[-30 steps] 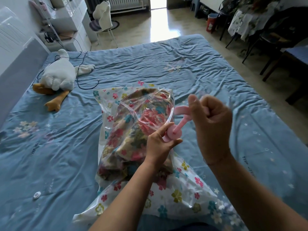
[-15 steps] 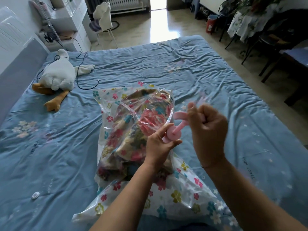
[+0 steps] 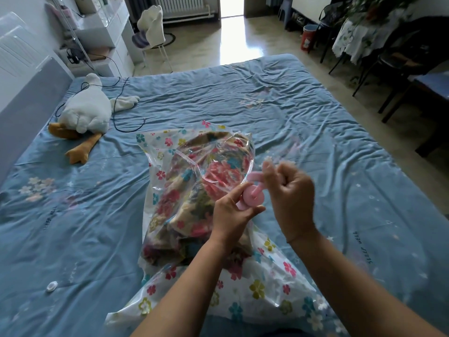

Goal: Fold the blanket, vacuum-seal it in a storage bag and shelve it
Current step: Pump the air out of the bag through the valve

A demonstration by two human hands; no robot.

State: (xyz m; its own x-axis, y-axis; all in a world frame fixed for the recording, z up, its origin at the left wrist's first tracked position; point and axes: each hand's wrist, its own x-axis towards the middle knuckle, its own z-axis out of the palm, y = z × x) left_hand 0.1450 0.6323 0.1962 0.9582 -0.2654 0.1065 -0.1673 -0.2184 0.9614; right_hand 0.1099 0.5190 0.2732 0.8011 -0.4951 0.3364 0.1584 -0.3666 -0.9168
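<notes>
As the head view is showing, the blanket [image 3: 194, 190] is lying inside the storage bag [image 3: 167, 144] on the bed [image 3: 315, 117], and the left hand [image 3: 233, 215] is pinching the pink pump [image 3: 254, 200] at its round base. The pump's axis is rising from that base to the handle [image 3: 255, 177] — the right hand [image 3: 289, 190], just beside it, is curling blurred fingers round it — so the next stroke is probably running along that line.

Storage bag [image 3: 189, 190] filled the middle of the bed sheet [image 3: 279, 113], from the near edge to mid-bed; left hand [image 3: 233, 212] and right hand [image 3: 289, 190] gripped a pink pump [image 3: 254, 198] over the bag's right edge, closing that side from above; open sheet right of the bag and across the far half; lane between bag and plush goose [image 3: 85, 110] open; black cable [image 3: 126, 131] looped just beside the goose; small white cap [image 3: 51, 285] on the near-left sheet; grey headboard [image 3: 26, 105] walled the left edge.
</notes>
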